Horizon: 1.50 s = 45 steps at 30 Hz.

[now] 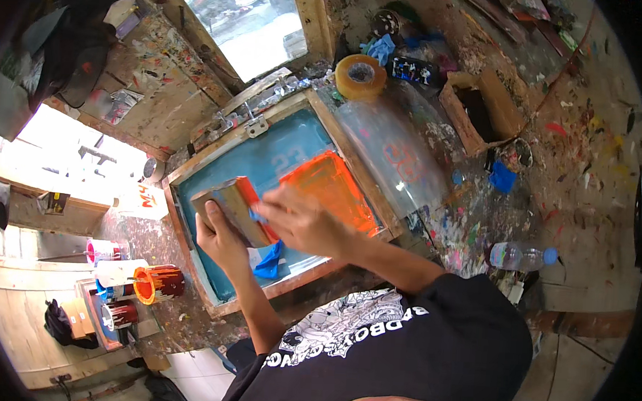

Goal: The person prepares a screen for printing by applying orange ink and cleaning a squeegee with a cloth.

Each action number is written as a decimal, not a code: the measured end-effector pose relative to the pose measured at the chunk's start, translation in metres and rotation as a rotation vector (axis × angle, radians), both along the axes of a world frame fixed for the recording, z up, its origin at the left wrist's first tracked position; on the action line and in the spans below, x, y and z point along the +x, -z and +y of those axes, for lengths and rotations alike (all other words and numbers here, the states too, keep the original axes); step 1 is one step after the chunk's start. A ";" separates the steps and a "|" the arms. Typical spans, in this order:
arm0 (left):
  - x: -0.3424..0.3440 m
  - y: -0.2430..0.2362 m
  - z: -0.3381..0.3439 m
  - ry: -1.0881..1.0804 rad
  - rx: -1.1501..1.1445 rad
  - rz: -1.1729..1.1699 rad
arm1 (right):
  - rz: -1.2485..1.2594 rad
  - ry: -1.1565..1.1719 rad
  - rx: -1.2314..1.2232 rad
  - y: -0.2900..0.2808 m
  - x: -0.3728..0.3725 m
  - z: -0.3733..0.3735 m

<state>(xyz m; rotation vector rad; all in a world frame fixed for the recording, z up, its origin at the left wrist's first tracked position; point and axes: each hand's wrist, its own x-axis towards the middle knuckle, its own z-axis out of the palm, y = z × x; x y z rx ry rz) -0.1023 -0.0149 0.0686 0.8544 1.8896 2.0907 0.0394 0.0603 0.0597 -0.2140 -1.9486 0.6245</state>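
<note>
My left hand (221, 235) grips a wooden squeegee (228, 203), thumb on its near face, holding it tilted over a framed printing screen. Bright orange ink coats the squeegee's right-hand edge. Beside that edge is my right hand (302, 218), blurred by motion, its fingers bent together around a small blue bit that I cannot make out. The screen (229, 152) has blue-green mesh in a wooden frame. Orange ink (336, 190) covers the mesh's right part. A crumpled blue rag (268, 262) lies on the near part of the screen, below the squeegee.
Ink cans, one orange-rimmed (158, 284), stand at the left. A metal hinge clamp (256, 128) sits at the frame's far edge. Beyond the frame on the right are a tape roll (360, 75), clear plastic sheeting (392, 157), a cardboard box (482, 111) and a plastic bottle (521, 256).
</note>
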 end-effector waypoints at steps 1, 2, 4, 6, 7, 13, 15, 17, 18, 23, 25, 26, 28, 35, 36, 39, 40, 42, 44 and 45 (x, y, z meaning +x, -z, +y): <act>0.006 0.002 0.004 0.024 -0.021 0.030 | 0.010 0.055 0.019 -0.011 0.003 0.012; 0.007 0.008 0.003 0.023 -0.030 0.056 | 0.074 0.068 0.042 -0.021 0.003 0.021; 0.004 0.009 -0.002 -0.004 -0.073 0.078 | 0.048 0.061 0.037 -0.016 0.004 0.016; -0.004 0.003 -0.005 -0.031 -0.104 0.047 | 0.013 0.056 0.064 -0.004 0.009 0.004; -0.006 -0.002 -0.002 -0.051 -0.050 0.014 | 0.012 0.006 0.023 0.006 0.010 -0.007; -0.012 -0.007 0.003 -0.040 0.080 -0.073 | 0.209 0.002 -0.297 -0.013 0.017 0.003; 0.007 -0.015 0.006 0.005 0.097 -0.091 | 0.238 -0.053 -0.481 -0.040 0.015 0.015; 0.021 -0.020 0.010 0.053 0.115 -0.106 | 0.183 -0.166 -0.638 -0.052 0.013 0.022; 0.025 -0.021 0.011 0.078 0.120 -0.113 | 0.171 -0.235 -0.665 -0.052 0.012 0.023; 0.028 -0.020 0.012 0.052 0.106 -0.113 | 0.175 -0.304 -0.676 -0.049 0.013 0.016; 0.027 -0.015 0.010 0.027 0.096 -0.077 | 0.171 -0.291 -0.651 -0.049 0.013 0.011; 0.026 -0.015 0.010 0.016 0.090 -0.059 | 0.168 -0.274 -0.629 -0.051 0.015 0.009; 0.025 -0.016 0.012 -0.051 0.087 -0.054 | 0.174 -0.271 -0.587 -0.049 0.016 0.005; 0.010 -0.017 0.011 -0.073 0.033 -0.071 | 0.139 -0.277 -0.588 -0.026 0.023 -0.017; 0.009 -0.018 0.011 -0.053 0.049 -0.102 | 0.124 -0.268 -0.586 -0.023 0.025 -0.019; 0.011 -0.018 0.013 -0.015 0.083 -0.172 | 0.092 -0.262 -0.650 -0.015 0.031 -0.023; 0.017 -0.019 0.015 -0.018 0.090 -0.179 | 0.068 -0.267 -0.638 -0.015 0.034 -0.022; 0.019 -0.018 0.015 -0.034 0.106 -0.209 | 0.019 -0.277 -0.615 -0.014 0.040 -0.019; 0.017 -0.015 0.015 -0.058 0.127 -0.250 | -0.050 -0.333 -0.633 -0.012 0.045 -0.018; 0.014 -0.012 0.015 -0.051 0.133 -0.271 | -0.085 -0.361 -0.642 -0.011 0.046 -0.018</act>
